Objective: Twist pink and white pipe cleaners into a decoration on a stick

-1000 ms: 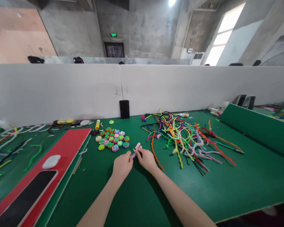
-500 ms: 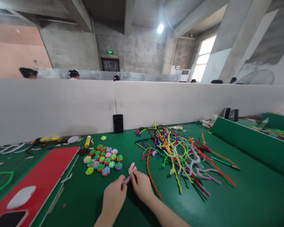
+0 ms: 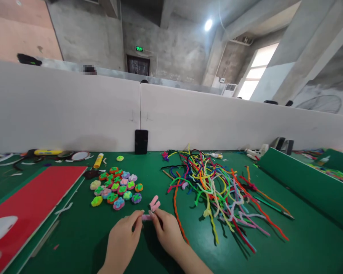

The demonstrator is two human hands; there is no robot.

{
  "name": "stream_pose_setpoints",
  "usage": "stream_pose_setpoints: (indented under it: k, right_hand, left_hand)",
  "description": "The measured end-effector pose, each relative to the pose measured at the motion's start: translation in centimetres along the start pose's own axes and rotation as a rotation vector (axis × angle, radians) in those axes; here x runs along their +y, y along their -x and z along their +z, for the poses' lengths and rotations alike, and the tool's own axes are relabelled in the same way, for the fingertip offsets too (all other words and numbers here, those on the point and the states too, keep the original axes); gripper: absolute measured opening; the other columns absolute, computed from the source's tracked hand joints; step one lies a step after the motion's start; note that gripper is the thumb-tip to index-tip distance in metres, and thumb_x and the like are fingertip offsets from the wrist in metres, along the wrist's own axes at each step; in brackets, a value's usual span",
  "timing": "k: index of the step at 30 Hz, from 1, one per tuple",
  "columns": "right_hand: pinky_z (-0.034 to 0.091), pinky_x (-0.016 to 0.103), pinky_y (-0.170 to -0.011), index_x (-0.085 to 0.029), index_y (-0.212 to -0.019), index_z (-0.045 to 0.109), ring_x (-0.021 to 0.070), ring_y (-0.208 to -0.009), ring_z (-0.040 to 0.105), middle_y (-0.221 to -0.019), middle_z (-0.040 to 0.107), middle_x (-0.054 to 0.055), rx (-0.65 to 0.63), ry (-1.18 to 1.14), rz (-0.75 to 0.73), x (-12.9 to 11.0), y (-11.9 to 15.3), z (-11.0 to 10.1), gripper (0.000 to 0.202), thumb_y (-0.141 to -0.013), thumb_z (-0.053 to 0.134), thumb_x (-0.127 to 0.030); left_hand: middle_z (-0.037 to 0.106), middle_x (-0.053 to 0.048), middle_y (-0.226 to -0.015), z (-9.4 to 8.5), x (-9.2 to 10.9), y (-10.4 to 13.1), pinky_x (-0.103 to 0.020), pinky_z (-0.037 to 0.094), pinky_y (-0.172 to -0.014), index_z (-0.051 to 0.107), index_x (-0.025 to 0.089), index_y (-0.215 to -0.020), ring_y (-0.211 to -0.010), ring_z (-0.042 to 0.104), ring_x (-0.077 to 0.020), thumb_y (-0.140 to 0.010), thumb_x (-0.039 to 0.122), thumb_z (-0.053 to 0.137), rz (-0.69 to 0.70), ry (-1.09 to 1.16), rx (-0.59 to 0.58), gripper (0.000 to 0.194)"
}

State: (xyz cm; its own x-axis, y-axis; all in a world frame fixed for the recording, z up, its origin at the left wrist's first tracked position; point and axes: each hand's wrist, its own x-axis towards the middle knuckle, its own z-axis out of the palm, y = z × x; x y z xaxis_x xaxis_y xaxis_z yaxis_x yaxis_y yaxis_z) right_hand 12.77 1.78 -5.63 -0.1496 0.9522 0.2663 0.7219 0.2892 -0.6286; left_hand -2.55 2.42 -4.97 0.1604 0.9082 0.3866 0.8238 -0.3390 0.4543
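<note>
My left hand (image 3: 125,234) pinches one end of a short pink-lilac pipe cleaner (image 3: 146,217). The fingertips of my right hand (image 3: 166,227) close on its other end, where a bent, paler pink part (image 3: 154,203) stands up in a forked shape. Just beyond and to the left lies a cluster of small fluffy flowers (image 3: 114,186) in many colours. On the right side spreads a tangled heap of pipe cleaners (image 3: 211,179), with an orange pipe cleaner (image 3: 176,205) lying closest to my right hand.
At left lies a red board (image 3: 42,198) with a white rounded case (image 3: 1,228) on it. A glue stick (image 3: 98,161) stands behind the flowers. A black phone (image 3: 141,142) leans on the white partition (image 3: 188,118). A green divider (image 3: 303,180) borders the right side.
The view has turned and tilted slightly. The pipe cleaner's lilac part now lies level between my hands instead of slanting, and my hands sit a little farther left in view.
</note>
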Motion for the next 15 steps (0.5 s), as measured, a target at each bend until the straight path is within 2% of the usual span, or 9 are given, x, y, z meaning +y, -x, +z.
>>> stream_pose_setpoints:
  k: [3, 5, 8, 12, 15]
  right_hand:
    - [0.027, 0.019, -0.050, -0.018, -0.071, 0.051, 0.0102, -0.052, 0.048, -0.062, 0.056, 0.000, -0.031, -0.032, -0.027, -0.2, 0.1, -0.3, 0.030, -0.090, 0.030, -0.029]
    - [0.027, 0.019, -0.049, -0.018, -0.070, 0.050, 0.0096, -0.050, 0.047, -0.059, 0.055, -0.001, -0.058, -0.052, -0.045, -0.3, 0.2, -0.3, 0.031, -0.090, 0.030, -0.030]
    - [0.026, 0.019, -0.047, -0.018, -0.068, 0.049, 0.0096, -0.048, 0.046, -0.057, 0.053, -0.001, -0.064, -0.065, -0.037, -0.5, 0.4, -0.2, 0.032, -0.090, 0.029, -0.030]
    - [0.025, 0.020, -0.047, -0.018, -0.071, 0.049, 0.0105, -0.048, 0.046, -0.059, 0.055, 0.000, -0.023, -0.074, -0.001, -0.3, 0.5, 0.1, 0.030, -0.090, 0.028, -0.026]
    - [0.026, 0.021, -0.048, -0.018, -0.072, 0.049, 0.0108, -0.049, 0.046, -0.059, 0.055, 0.000, -0.017, -0.094, 0.008, -0.3, 0.6, 0.0, 0.029, -0.090, 0.027, -0.025]
  left_hand:
    - [0.069, -0.001, -0.072, -0.2, 0.3, 0.1, -0.022, 0.047, -0.057, 0.063, 0.022, -0.087, -0.062, 0.062, -0.0149, -0.081, 0.032, 0.039, 0.049, 0.054, 0.074, 0.027]
    - [0.069, -0.002, -0.078, -0.4, 0.6, 0.1, -0.022, 0.048, -0.061, 0.063, 0.022, -0.087, -0.067, 0.063, -0.0154, -0.081, 0.032, 0.040, 0.025, 0.096, 0.074, 0.026]
    - [0.069, -0.003, -0.084, -0.7, 1.0, 0.0, -0.022, 0.048, -0.065, 0.062, 0.023, -0.089, -0.074, 0.063, -0.0158, -0.081, 0.030, 0.040, -0.055, 0.175, -0.035, 0.025]
    - [0.067, -0.005, -0.092, -0.9, 1.7, -0.1, -0.024, 0.048, -0.069, 0.059, 0.023, -0.094, -0.081, 0.062, -0.0175, -0.080, 0.030, 0.041, -0.067, 0.288, -0.146, 0.024]
    - [0.066, -0.003, -0.082, -1.1, 2.2, -0.3, -0.022, 0.046, -0.063, 0.058, 0.023, -0.085, -0.073, 0.061, -0.0164, -0.080, 0.035, 0.043, -0.123, 0.352, -0.179, 0.020]
